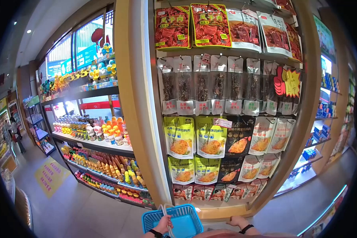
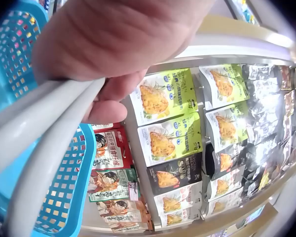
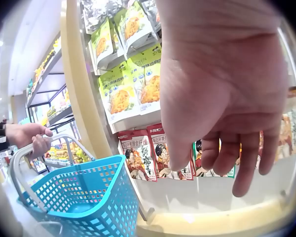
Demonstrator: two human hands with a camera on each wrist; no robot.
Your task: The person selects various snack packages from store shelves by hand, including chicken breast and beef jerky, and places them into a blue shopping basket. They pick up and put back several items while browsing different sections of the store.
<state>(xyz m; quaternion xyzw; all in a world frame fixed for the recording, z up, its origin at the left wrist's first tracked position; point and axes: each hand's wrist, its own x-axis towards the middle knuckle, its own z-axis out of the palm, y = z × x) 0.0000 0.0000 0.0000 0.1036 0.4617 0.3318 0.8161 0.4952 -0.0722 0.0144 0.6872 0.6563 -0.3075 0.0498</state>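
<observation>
L hand (image 1: pixel 163 225): fingers clamped on basket's white handles (image 2: pixel 54 153).
R hand (image 1: pixel 238 222): nothing held; fingers (image 3: pixel 245 168) slightly apart, hanging loose, in front of low packs (image 3: pixel 138 157).
Blue basket (image 3: pixel 101 205): near side, left of R hand, hanging from L hand.
Carry tip: prob. best w/ both handles together, basket level, clear of display ledge (image 3: pixel 207 224).
Hidden: some L fingertips, pt. of basket floor.
Unclear: small pack txt; far-left person (image 1: pixel 16 133), blurry.

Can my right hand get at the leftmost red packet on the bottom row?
Probably yes: your right hand is empty, and nothing visible stands between its fingers and that red packet; your left hand holds the blue basket off to the side.
</observation>
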